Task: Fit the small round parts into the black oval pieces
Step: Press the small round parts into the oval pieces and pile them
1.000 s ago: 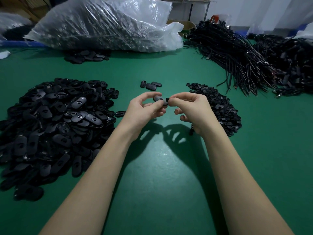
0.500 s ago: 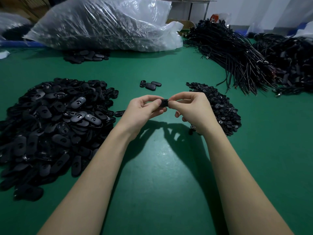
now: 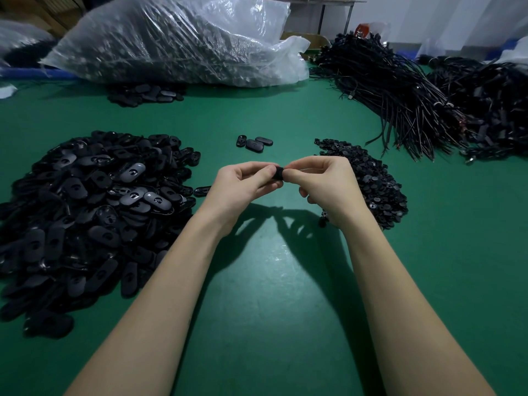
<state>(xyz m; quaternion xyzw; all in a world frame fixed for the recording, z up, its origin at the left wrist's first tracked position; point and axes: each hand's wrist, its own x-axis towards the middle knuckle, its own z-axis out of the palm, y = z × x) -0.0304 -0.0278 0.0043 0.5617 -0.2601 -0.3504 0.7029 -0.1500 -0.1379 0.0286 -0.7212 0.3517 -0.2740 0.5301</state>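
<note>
Two bare forearms reach forward from the bottom of the view and meet above a green table (image 3: 257,324). The left hand (image 3: 243,187) and right hand (image 3: 320,184) come together at the fingertips, both raised off the table, with their shadows falling just below them. Between them sits one black oval piece (image 3: 277,173), mostly hidden; only a small dark part shows. The left hand pinches it between thumb and curled fingers, palm turned toward the right hand. The right hand pinches it from the other side with thumb and forefinger, while its other fingers curl under the palm. Whether a small round part is already seated in the piece cannot be told, since the fingers cover it.

To the left of the left hand lies a large heap of black oval pieces (image 3: 85,212), with its near edge just beside that wrist. Just behind and to the right of the right hand lies a smaller pile of small round parts (image 3: 377,184), partly hidden by that hand. A little way beyond both hands, three oval pieces (image 3: 254,142) lie close together on the table. Far beyond the left hand sits a clear plastic bag (image 3: 177,44) stuffed with dark items, with another small cluster of oval pieces (image 3: 145,94) at its foot. Far beyond the right hand lie bundles of black cables (image 3: 400,98).
</note>
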